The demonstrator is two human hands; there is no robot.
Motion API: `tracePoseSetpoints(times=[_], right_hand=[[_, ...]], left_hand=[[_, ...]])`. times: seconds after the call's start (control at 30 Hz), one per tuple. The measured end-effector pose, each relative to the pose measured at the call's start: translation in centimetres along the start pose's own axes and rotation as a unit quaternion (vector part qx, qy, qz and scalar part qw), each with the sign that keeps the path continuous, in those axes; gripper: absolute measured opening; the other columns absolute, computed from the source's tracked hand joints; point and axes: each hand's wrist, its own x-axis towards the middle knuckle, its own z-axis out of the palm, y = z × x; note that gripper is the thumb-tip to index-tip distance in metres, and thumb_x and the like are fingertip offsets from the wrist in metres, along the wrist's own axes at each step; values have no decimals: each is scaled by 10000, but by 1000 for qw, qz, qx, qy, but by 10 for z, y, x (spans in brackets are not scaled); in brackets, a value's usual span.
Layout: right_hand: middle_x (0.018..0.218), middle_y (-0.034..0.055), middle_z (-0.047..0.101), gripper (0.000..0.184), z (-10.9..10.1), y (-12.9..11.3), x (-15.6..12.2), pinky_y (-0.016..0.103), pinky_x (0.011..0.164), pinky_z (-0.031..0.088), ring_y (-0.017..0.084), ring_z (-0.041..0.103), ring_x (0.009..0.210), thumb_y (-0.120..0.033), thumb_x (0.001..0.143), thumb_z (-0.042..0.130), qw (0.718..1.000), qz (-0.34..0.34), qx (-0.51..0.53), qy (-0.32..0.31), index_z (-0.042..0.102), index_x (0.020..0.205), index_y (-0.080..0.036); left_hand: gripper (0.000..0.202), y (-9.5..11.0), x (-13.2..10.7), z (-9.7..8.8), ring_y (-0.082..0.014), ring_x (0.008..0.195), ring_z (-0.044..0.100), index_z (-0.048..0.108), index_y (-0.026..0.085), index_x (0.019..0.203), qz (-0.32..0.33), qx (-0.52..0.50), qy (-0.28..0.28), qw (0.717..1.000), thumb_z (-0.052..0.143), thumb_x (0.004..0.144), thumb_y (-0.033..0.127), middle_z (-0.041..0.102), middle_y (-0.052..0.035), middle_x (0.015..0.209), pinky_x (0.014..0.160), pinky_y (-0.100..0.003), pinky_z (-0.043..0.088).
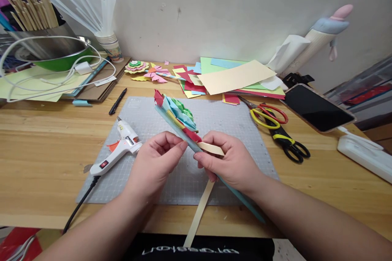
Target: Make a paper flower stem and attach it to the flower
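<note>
Above the grey cutting mat, a paper flower [179, 112] in light blue, green, yellow and red tilts up to the left. A light blue paper strip [241, 200] runs along its stem and trails toward the lower right. My left hand [157, 161] pinches the blue strip's edge between thumb and fingers, just below the flower head. My right hand [229, 161] is closed around the stem and the blue strip. A cream paper strip [199, 214] passes through the right hand's fingers and hangs toward my lap. How the strips meet the stem is partly hidden by the fingers.
Left of the cutting mat's [183, 189] middle lies a glue gun [121, 149] with a black cord, near a black pen [118, 101]. Two pairs of scissors [275, 126] are on the right, beside a phone [318, 108]. Coloured paper [239, 75] and finished paper flowers [137, 67] sit against the wall.
</note>
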Motion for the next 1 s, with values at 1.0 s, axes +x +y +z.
tracePoseSetpoints(times=[1.0], right_hand=[[594, -54, 549, 171, -1, 0, -2, 183, 388, 402, 62, 490, 414, -308, 779, 676, 999, -18, -41, 3, 548, 736, -203]], left_hand=[[277, 3, -1, 0, -23, 396, 241, 550, 167, 608, -40, -35, -13, 998, 780, 644, 317, 376, 100, 420, 393, -176, 165]])
